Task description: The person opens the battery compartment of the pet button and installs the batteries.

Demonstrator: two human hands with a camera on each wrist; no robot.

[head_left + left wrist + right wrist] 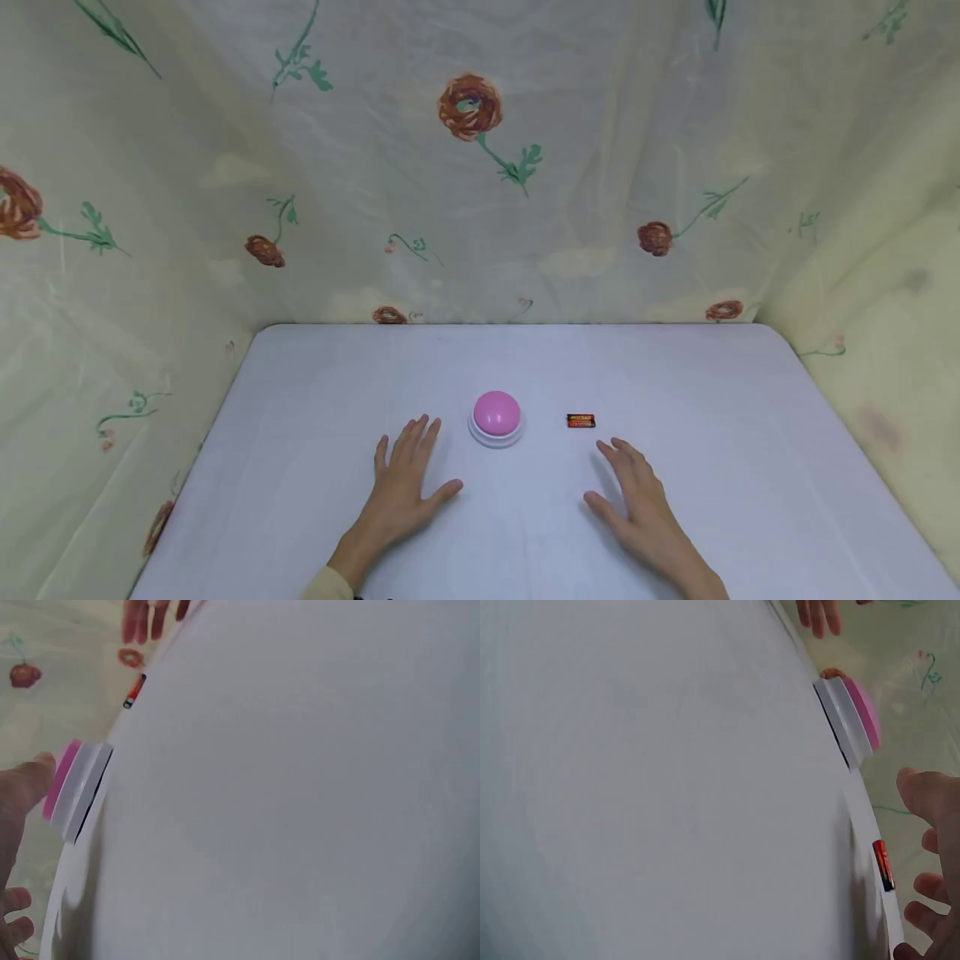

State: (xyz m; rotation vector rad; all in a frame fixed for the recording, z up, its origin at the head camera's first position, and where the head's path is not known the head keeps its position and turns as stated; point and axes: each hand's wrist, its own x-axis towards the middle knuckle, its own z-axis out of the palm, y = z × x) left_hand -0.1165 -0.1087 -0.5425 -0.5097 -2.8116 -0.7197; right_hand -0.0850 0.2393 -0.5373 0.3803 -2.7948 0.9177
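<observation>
A pink dome on a round white base, like a push light or large button (497, 414), sits near the middle of the white table. To its right lie two small red and black batteries (581, 421), side by side. My left hand (405, 485) hovers left of and nearer than the dome, fingers spread and holding nothing. Below the batteries in the head view is my right hand (643, 510), its thumb apart from the relaxed fingers, also holding nothing. The right wrist view shows the pink-topped device (849, 720) and a battery (883, 865) beyond my fingers.
The white tabletop (337, 367) has rounded far corners. A pale floral curtain (570, 150) hangs behind it and along both sides.
</observation>
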